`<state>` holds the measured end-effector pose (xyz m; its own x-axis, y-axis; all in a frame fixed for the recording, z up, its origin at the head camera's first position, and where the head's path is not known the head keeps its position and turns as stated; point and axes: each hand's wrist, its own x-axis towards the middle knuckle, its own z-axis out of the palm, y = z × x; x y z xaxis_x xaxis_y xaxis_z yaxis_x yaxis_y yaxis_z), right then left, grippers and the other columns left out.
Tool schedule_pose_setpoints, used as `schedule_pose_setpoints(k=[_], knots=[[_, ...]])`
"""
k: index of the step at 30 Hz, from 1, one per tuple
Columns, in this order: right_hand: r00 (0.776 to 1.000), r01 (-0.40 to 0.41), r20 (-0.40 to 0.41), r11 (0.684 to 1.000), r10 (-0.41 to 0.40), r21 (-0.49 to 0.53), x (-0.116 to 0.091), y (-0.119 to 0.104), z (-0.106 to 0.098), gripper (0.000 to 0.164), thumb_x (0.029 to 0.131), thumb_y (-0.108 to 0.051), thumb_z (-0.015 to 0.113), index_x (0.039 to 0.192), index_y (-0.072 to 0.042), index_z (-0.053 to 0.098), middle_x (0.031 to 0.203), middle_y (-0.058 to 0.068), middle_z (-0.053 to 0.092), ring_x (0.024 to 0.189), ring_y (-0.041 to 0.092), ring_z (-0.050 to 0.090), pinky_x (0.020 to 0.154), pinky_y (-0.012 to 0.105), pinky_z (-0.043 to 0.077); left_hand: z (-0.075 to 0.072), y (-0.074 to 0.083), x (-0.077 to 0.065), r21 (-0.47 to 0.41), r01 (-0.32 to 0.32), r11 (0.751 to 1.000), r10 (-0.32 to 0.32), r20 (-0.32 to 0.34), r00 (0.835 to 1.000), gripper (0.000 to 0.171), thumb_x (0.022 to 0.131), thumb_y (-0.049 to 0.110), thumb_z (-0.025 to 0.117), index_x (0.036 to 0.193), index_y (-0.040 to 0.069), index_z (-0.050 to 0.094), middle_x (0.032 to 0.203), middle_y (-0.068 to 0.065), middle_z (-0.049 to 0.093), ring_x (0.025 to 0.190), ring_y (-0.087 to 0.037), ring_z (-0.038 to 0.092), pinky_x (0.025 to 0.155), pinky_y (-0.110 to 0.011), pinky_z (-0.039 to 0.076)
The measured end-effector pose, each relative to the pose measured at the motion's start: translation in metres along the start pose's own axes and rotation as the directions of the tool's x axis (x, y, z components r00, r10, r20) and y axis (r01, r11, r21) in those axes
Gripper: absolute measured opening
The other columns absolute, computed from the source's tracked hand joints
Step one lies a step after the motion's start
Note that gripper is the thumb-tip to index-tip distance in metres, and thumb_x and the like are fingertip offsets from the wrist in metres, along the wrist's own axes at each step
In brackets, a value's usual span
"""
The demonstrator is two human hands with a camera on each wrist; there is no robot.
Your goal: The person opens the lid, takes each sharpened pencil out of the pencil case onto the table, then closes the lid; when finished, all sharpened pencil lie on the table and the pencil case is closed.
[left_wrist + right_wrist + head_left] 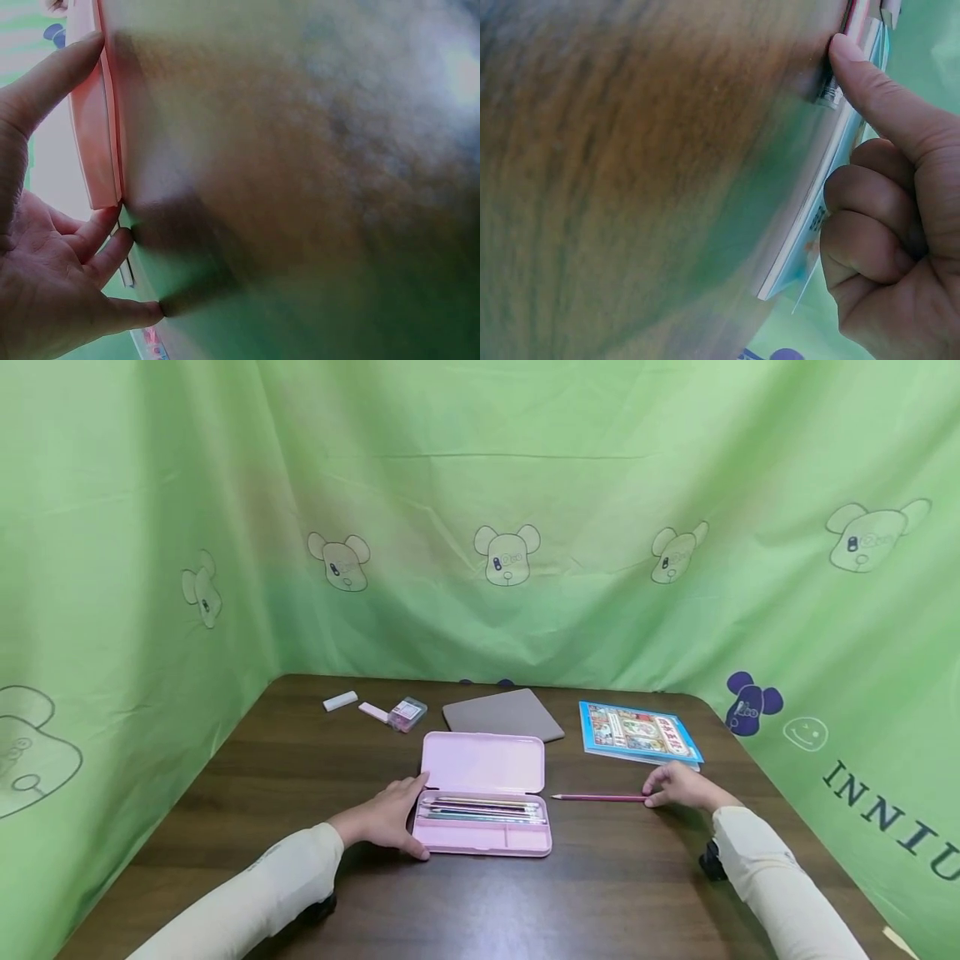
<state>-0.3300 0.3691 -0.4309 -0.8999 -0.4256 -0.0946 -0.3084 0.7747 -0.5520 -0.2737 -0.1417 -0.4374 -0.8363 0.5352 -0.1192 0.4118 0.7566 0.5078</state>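
Note:
A pink pencil case stands on the table with its lid raised and several pencils lying in its long compartment. My left hand rests against the case's left end, thumb at the front corner and fingers spread toward the hinge. In the left wrist view, the thumb touches the pink case wall. To the right of the case, a dark pink pencil points left. My right hand pinches its blunt end between thumb and index finger. The right wrist view shows the other fingers curled in.
Behind the case lies a flat grey rectangular item. A blue picture-covered book is beyond my right hand. At the back left are a white block, a pale pink strip and a small clear box. Green cloth surrounds the table.

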Motion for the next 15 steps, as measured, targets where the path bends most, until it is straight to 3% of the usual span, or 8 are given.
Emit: schedule_pose_setpoints(k=[10, 15], knots=[[0.998, -0.037, -0.05, 0.996, 0.041, 0.08, -0.002, -0.006, 0.0, 0.032, 0.075, -0.018, 0.075, 0.096, 0.004, 0.067, 0.078, 0.004, 0.066, 0.059, 0.002, 0.042, 0.056, 0.021, 0.04, 0.002, 0.002, 0.002, 0.008, -0.03, 1.0, 0.03, -0.002, 1.0, 0.117, 0.062, 0.045, 0.082, 0.145, -0.004, 0.016, 0.143, -0.023, 0.032, 0.13, -0.037, 0.031, 0.106, -0.051, 0.028], [0.999, -0.024, -0.036, 0.996, 0.027, 0.08, 0.008, -0.019, 0.004, 0.032, 0.078, -0.019, 0.073, 0.099, 0.004, 0.066, 0.061, -0.005, 0.049, 0.054, 0.004, 0.035, 0.051, 0.022, 0.034, 0.0, 0.003, 0.0, 0.009, -0.013, 1.0, 0.013, 0.002, 1.0, 0.116, 0.063, 0.045, 0.081, 0.145, -0.003, 0.016, 0.145, -0.024, 0.029, 0.132, -0.037, 0.028, 0.106, -0.051, 0.028]])
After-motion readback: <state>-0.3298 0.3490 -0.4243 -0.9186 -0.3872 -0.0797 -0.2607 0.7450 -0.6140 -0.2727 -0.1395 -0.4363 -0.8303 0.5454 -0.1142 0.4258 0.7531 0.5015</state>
